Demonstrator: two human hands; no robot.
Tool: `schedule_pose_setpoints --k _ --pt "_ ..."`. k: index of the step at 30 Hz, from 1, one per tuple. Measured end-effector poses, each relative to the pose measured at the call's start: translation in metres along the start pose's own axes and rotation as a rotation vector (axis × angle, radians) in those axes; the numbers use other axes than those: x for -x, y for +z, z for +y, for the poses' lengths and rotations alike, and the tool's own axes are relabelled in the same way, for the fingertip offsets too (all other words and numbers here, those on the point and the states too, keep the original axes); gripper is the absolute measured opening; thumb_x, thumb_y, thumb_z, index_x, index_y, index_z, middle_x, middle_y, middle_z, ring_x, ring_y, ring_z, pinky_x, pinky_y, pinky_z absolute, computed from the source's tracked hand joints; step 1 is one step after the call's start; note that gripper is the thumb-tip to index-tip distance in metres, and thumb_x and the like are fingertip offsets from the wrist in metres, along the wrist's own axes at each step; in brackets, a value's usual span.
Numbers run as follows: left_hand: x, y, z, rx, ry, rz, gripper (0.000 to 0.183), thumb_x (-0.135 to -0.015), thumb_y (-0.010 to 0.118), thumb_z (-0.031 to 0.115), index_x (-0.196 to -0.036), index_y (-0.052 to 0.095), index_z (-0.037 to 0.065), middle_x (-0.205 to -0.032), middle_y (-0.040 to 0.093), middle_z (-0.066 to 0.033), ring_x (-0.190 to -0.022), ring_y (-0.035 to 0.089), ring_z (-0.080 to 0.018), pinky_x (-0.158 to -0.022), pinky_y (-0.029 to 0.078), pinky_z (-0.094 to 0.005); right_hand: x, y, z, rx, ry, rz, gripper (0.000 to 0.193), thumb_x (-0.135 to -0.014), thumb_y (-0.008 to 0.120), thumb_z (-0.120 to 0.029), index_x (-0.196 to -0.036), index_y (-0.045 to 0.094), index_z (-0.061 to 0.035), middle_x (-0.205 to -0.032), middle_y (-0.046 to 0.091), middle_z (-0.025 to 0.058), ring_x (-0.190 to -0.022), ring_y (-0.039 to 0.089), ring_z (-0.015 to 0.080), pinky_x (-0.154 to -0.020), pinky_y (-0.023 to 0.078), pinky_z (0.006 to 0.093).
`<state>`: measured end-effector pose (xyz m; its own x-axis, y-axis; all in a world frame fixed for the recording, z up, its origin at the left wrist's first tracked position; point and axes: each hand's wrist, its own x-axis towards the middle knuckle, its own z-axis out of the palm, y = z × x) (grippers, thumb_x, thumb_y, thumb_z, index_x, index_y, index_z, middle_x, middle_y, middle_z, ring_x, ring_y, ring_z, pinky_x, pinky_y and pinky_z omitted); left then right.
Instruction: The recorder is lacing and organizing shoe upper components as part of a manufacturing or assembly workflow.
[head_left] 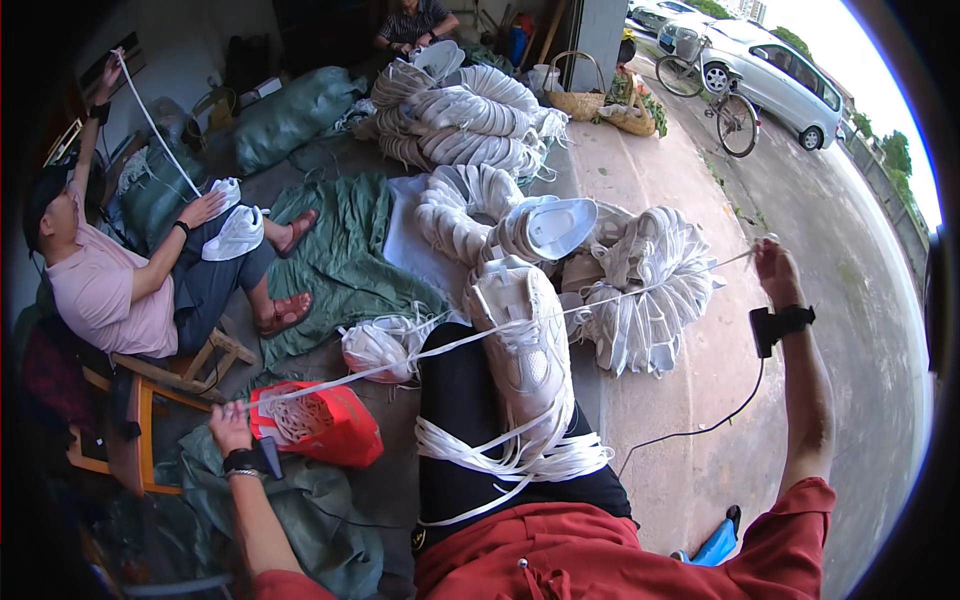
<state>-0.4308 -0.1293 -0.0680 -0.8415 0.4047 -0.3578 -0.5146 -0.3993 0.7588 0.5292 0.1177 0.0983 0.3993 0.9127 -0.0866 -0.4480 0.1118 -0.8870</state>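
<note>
A long white shoelace (437,349) is pulled taut between my hands, slanting up to the right. At the lower left, my left hand (231,427) is closed on one end. My right hand (777,273), arm stretched far out to the right, pinches the other end. The lace crosses over a white sneaker (538,378) resting on my dark-trousered thigh, toe pointing away from me. A loose bunch of white laces (560,461) lies across my lap at the shoe's heel. My left hand is next to a red bag (352,428) full of white laces.
White shoe parts are stacked in rings (650,320) ahead, with a larger pile (460,115) behind. To the left a seated co-worker (115,270) pulls a lace from a white shoe. Another person (418,22) sits behind the pile. Baskets (577,103), a bicycle (735,120) and cars stand farther off.
</note>
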Motion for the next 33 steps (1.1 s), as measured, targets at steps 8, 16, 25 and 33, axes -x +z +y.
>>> schedule_pose_setpoints --k 8,16,25,33 --pt "0.297 0.192 -0.148 -0.844 -0.176 -1.211 0.01 -0.079 0.059 0.01 -0.083 0.058 0.001 -0.056 0.055 -0.0051 -0.048 0.056 -0.0119 -0.043 0.043 -0.0246 0.161 0.179 0.148 0.571 0.221 -0.658 0.017 -0.089 0.048 -0.014 -0.082 0.056 -0.0019 -0.068 0.059 0.0045 -0.054 0.057 0.0112 -0.048 0.048 0.0229" --pt "0.334 0.227 -0.19 -1.062 0.913 -1.311 0.008 -0.076 0.057 0.004 -0.084 0.055 0.001 -0.073 0.059 -0.0174 -0.069 0.058 -0.0366 -0.059 0.046 -0.0396 0.149 0.257 0.2 0.758 -0.341 -0.775 0.02 -0.085 0.054 -0.017 -0.087 0.062 0.0008 -0.071 0.061 0.007 -0.06 0.058 0.0131 -0.055 0.045 0.0265" --pt "0.328 0.244 -0.186 -1.129 1.091 -1.55 0.008 -0.071 0.05 0.0 -0.079 0.048 0.001 -0.07 0.054 -0.0188 -0.068 0.056 -0.0387 -0.059 0.044 -0.0456 0.133 0.258 0.228 0.732 -0.147 -0.822 0.024 -0.082 0.054 -0.022 -0.078 0.06 0.0008 -0.059 0.054 0.0031 -0.057 0.049 0.008 -0.055 0.043 0.0281" --pt "0.324 0.243 -0.183 -1.256 1.201 -1.535 0.008 -0.07 0.051 0.002 -0.076 0.046 0.0 -0.069 0.054 -0.0194 -0.067 0.056 -0.0376 -0.059 0.046 -0.045 0.146 0.263 0.228 0.658 -0.074 -0.788 0.026 -0.083 0.053 -0.022 -0.074 0.057 0.0032 -0.059 0.051 0.0008 -0.057 0.047 0.0074 -0.053 0.041 0.0271"
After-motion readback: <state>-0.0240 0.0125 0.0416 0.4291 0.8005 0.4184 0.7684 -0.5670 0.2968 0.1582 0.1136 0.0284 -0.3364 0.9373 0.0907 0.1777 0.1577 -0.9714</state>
